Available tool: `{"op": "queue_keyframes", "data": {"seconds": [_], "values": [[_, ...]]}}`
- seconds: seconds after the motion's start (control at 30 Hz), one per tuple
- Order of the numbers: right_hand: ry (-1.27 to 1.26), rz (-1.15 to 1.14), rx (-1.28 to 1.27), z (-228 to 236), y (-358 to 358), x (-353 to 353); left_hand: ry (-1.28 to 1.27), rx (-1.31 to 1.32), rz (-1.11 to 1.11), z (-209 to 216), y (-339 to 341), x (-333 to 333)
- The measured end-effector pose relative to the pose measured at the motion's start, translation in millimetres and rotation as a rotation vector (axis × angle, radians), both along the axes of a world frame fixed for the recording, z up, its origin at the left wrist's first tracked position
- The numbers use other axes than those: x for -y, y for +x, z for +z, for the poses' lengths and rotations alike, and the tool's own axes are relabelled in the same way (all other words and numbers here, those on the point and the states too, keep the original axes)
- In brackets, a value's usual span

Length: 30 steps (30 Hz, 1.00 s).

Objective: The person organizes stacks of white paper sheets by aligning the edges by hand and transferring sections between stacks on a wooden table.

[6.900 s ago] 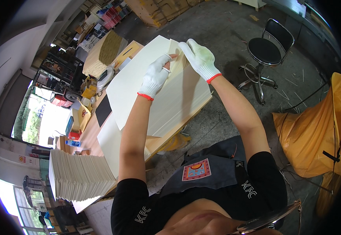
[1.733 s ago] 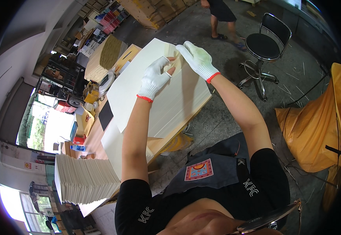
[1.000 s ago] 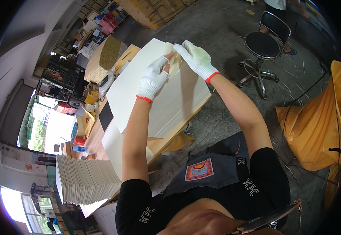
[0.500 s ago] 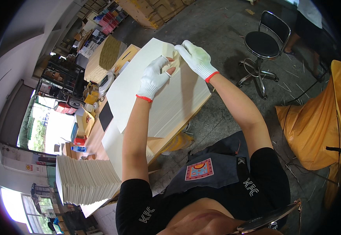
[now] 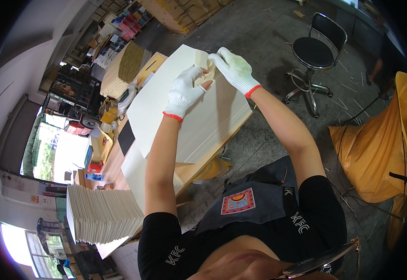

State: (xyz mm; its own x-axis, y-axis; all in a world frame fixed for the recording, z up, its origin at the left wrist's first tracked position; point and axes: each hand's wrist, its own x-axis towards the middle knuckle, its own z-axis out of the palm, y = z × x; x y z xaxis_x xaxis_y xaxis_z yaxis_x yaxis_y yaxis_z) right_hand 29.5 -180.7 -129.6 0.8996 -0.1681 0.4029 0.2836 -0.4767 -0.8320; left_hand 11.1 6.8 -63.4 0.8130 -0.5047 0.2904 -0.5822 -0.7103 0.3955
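Observation:
A thick stack of large white paper sheets [image 5: 161,107] lies on the table in front of me. My left hand [image 5: 184,91], in a white knit glove with red cuff and bare thumb and fingertip, rests on the top sheet near its far right corner. Its thumb and forefinger are spread, with a cream patch of paper [image 5: 205,78] by them. Opposite it, my right hand [image 5: 235,70], gloved the same way, has its fingers together, closed on the stack's far right edge. Its fingertips are partly hidden, so how many sheets it grips is unclear.
Another tall paper stack [image 5: 105,214] stands at the table's near left end. Scissors [image 5: 105,141], a blue bottle [image 5: 93,177] and a black board [image 5: 126,138] lie along the left side. A black swivel chair [image 5: 313,51] and orange bag [image 5: 376,144] stand to the right.
Both hands keep almost the same place on the stack; the left thumb has shifted very slightly. A person at the far right has moved further toward the picture's edge.

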Motion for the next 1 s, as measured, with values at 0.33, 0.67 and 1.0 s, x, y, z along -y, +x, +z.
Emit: {"op": "queue_keyframes", "data": {"seconds": [0.33, 0.67, 1.0], "values": [[-0.030, 0.015, -0.011, 5.9, -4.8, 1.8, -0.067, -0.048, 0.005, -10.9, 10.0, -5.2], [-0.033, 0.030, -0.054, 9.4, -7.1, 2.6, -0.093, 0.021, 0.008, -9.5, 5.6, -3.6], [-0.618, -0.095, -0.134, 20.9, -20.4, 24.8, -0.104, -0.008, 0.000, -8.5, 6.2, -6.5]]}}
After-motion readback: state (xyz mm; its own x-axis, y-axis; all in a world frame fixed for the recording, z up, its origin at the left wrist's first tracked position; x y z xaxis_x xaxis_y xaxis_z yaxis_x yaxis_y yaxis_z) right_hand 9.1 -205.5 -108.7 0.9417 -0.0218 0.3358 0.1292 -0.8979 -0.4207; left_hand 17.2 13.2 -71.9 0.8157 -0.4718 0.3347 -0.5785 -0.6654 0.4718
